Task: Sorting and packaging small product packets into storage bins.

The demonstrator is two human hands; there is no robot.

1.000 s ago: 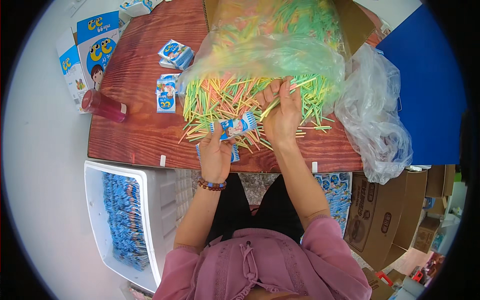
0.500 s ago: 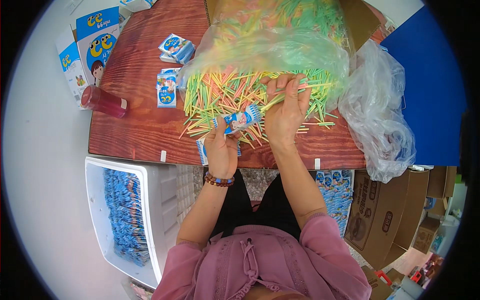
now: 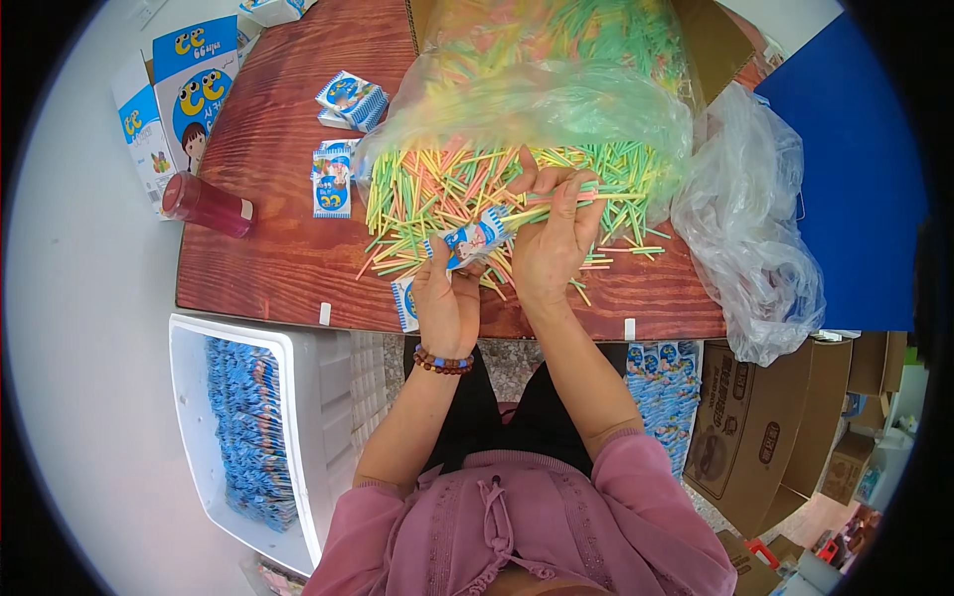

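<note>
Between the thumb and fingers of my left hand (image 3: 449, 310) is a small blue-and-white packet (image 3: 469, 240), tilted with its upper end to the right. My right hand (image 3: 552, 253) is closed round a small bundle of thin pastel sticks (image 3: 532, 214). The bundle's left ends meet the packet's upper right end; whether they are inside it I cannot tell. Behind both hands lies a heap of loose pink, yellow and green sticks (image 3: 427, 194), spilling from a clear plastic bag (image 3: 537, 99). Another packet (image 3: 405, 303) lies flat beside my left hand, partly hidden by it.
Stacked packets (image 3: 353, 99) and more packets (image 3: 331, 184) lie left on the wooden table (image 3: 288, 268). A pink jar (image 3: 209, 206) and printed boxes (image 3: 194, 99) are further left. A white foam box (image 3: 288, 397) of packets stands below left, cardboard boxes (image 3: 755, 427) below right. Crumpled plastic (image 3: 745, 228) hangs at right.
My right hand has moved left and slightly down, bringing the stick bundle against the packet's end. The left hand and its packet have shifted only slightly.
</note>
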